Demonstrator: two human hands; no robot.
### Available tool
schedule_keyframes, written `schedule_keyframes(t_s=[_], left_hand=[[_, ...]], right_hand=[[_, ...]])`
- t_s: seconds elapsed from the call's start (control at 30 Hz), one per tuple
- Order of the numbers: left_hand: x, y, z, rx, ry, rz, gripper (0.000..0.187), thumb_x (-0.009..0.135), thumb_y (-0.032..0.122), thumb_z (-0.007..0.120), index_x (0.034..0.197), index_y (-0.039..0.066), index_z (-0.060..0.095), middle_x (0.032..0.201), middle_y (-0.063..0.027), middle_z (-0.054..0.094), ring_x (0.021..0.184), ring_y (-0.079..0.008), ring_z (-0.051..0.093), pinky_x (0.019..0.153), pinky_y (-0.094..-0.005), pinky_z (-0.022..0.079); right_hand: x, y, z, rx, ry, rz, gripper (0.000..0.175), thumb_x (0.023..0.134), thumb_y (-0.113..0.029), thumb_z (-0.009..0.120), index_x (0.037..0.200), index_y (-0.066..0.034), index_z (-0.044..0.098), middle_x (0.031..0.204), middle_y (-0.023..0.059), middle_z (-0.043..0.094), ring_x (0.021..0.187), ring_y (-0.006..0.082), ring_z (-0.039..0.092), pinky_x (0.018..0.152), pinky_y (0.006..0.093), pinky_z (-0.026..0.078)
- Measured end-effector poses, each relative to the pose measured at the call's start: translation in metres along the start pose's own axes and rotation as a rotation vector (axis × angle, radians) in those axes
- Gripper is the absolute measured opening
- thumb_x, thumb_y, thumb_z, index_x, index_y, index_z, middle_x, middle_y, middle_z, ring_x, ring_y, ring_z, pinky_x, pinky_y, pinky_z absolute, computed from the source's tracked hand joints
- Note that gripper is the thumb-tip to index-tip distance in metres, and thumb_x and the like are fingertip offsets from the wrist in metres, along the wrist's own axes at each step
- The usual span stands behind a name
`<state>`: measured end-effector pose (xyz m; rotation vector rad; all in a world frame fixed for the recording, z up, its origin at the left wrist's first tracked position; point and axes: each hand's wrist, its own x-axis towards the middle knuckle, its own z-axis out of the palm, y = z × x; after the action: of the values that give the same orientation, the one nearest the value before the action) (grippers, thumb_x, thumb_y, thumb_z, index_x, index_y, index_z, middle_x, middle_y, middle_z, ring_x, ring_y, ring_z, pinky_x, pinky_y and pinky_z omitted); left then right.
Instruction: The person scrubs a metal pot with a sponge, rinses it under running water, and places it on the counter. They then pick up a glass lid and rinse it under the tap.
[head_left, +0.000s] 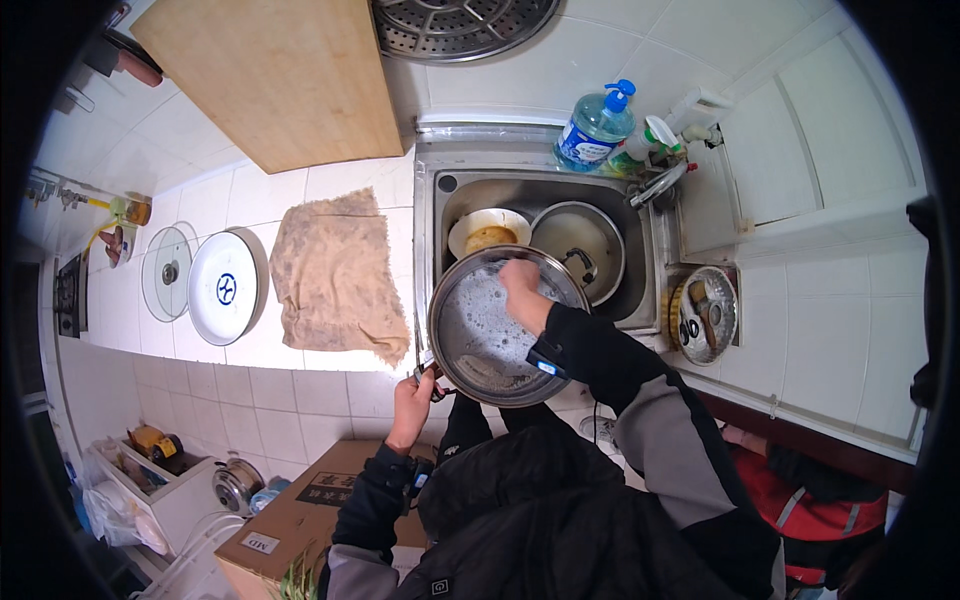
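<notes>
My left hand (411, 409) grips the dark side handle of a large round metal pan (480, 322), tilted over the sink's front edge. Inside the pan, soap bubbles and wet streaks show. My right hand (523, 283), fingers curled, presses at the inner surface near the far rim; whether it holds a cloth or sponge cannot be seen. Behind the pan, in the steel sink (643, 289), lie a white bowl (459, 225) with brownish residue and a metal pot (616, 247) with cloudy liquid and a dark handle.
A tan cloth (337, 274), a white dish (214, 300) and a glass lid (161, 292) lie on the left counter. A soap pump bottle (589, 135), spray bottle (637, 146) and faucet (660, 184) stand behind the sink. A basket (724, 315) sits right; a cardboard box (300, 517) stands below.
</notes>
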<state>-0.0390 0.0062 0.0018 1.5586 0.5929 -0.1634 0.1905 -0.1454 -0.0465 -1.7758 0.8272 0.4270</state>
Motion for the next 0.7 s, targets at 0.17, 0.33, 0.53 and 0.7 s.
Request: schedule_keyframes(t_s=[0.17,0.33,0.53,0.7], left_hand=[[-0.001,0.006,-0.001,0.041,-0.016,-0.03,0.042,0.094,0.024,0.047,0.064,-0.001,0.063,0.058,-0.003,0.06,0.057,-0.0086,0.05,0.054,-0.0256,0.04],[0.0,0.009,-0.001,0.074,-0.018,-0.048,0.048,0.096,0.028,0.044,0.062,-0.002,0.059,0.059,-0.0031,0.059,0.057,-0.008,0.047,0.055,-0.0251,0.038],[-0.003,0.005,-0.002,0.028,-0.026,-0.047,0.041,0.094,0.025,0.047,0.07,-0.004,0.064,0.059,-0.0033,0.06,0.057,-0.0086,0.05,0.055,-0.0254,0.04],[-0.008,0.001,-0.003,0.082,-0.039,-0.081,0.036,0.093,0.022,0.048,0.076,-0.005,0.064,0.061,-0.0044,0.062,0.058,-0.0084,0.052,0.056,-0.0249,0.042]], right_hand=[[0.007,0.024,0.034,0.041,0.084,-0.164,0.028,0.073,-0.011,0.05,0.091,0.0049,0.063,0.091,0.0247,0.064,0.087,0.0391,0.061,0.074,0.0434,0.046],[-0.056,0.051,0.04,-0.177,-0.815,-0.115,0.003,0.067,-0.005,0.056,0.069,-0.0029,0.057,0.057,0.0058,0.051,0.047,0.0174,0.046,0.041,0.0343,0.031],[-0.047,0.092,-0.034,-1.286,-1.425,-0.25,0.019,0.063,-0.012,0.059,0.076,0.002,0.065,0.068,0.0188,0.06,0.058,0.0289,0.055,0.051,0.0431,0.042],[-0.001,0.071,-0.088,-1.773,-1.174,-0.808,0.021,0.068,-0.014,0.056,0.079,-0.0009,0.069,0.082,0.0208,0.066,0.073,0.0347,0.062,0.066,0.0435,0.049]])
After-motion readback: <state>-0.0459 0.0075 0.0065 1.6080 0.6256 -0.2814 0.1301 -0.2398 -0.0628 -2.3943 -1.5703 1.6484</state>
